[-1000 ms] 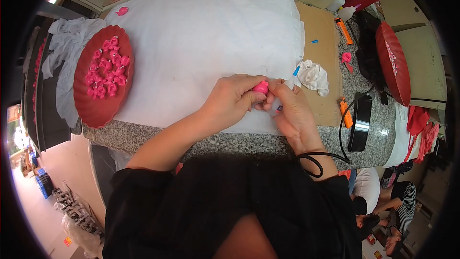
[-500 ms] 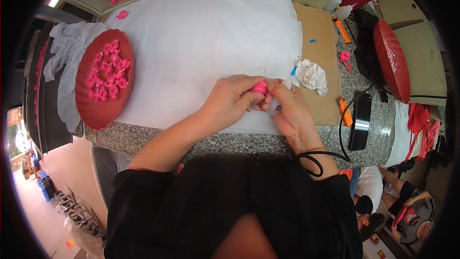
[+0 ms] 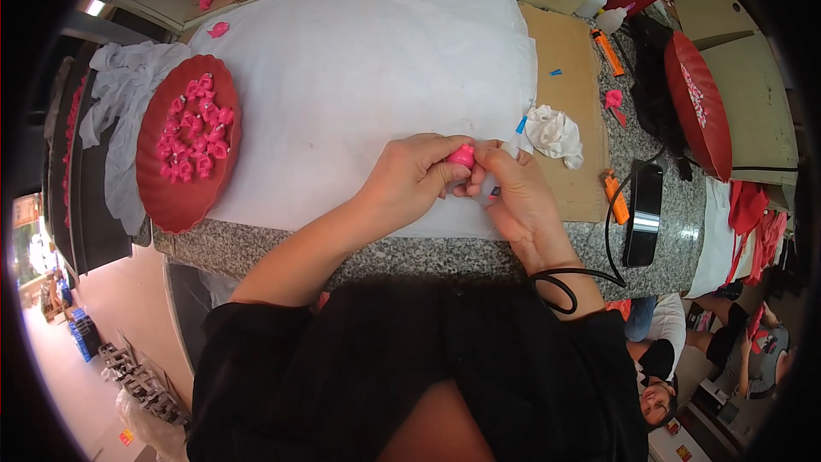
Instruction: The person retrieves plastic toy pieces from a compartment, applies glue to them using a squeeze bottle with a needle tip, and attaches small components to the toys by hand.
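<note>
Over the near right part of the white cloth (image 3: 359, 77), my left hand (image 3: 402, 175) pinches a small glossy pink figurine (image 3: 463, 155) between thumb and fingers. My right hand (image 3: 523, 197) is closed around a small translucent squeeze bottle (image 3: 490, 186), whose blue nozzle (image 3: 521, 125) points up and away past the thumb. The right thumb and fingertips also meet at the figurine's right side. Part of the bottle and the figurine's underside are hidden by fingers. Just right of the nozzle lies a crumpled white tissue (image 3: 554, 133).
At left, a red scalloped plate (image 3: 154, 175) holds several pink figurines. Another red plate (image 3: 705, 141) with small pale pieces stands far right. Orange cutters (image 3: 616, 197), a black phone (image 3: 644, 216) and a cable lie on the granite. A shelf of pink pieces runs behind. Other people are at lower right.
My hands, the figurine and the bottle keep nearly the same place. At lower right, the people in the background have shifted position.
</note>
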Available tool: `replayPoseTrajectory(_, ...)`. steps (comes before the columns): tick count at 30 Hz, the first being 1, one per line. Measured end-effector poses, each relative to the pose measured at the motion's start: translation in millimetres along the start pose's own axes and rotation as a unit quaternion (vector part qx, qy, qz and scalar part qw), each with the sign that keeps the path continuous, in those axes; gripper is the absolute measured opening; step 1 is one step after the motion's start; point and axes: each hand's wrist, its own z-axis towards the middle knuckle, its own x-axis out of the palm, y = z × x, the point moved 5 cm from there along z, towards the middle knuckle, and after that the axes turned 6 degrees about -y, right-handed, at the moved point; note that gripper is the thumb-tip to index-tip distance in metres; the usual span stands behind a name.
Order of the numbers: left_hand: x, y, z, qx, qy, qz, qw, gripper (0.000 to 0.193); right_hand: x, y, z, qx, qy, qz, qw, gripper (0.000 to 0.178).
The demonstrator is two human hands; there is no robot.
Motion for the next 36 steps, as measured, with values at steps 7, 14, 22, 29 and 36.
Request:
replayPoseTrajectory(7, 1.0, -1.4, 0.5, -0.009, 0.008, -0.013, 1.000, 0.027, -0.3, 0.0, 0.5, 0.007, -0.003, 0.009, 1.000, 0.014)
replayPoseTrajectory(14, 2.7, -2.4, 0.3, -0.022, 0.008, -0.022, 0.999, 0.026, -1.3, -1.3, 1.5, 0.001, -0.006, 0.015, 1.000, 0.012)
replayPoseTrajectory(22, 4.5, 5.8, 3.6, -0.095, 0.037, -0.145, 0.984, 0.028, -3.5, 2.3, -0.4, 0.040, 0.010, 0.088, 0.995, 0.012)
replayPoseTrajectory(29, 8.5, 13.8, 6.2, -0.124, 0.068, -0.248, 0.958, 0.033, -7.4, 3.9, -3.5, 0.016, 0.003, 0.070, 0.997, 0.009)
replayPoseTrajectory(36, -41.7, -6.0, 1.6, 0.015, -0.105, -0.039, 0.994, 0.032, 0.9, 6.8, -13.0, 0.034, -0.045, 0.024, 0.998, 0.010)
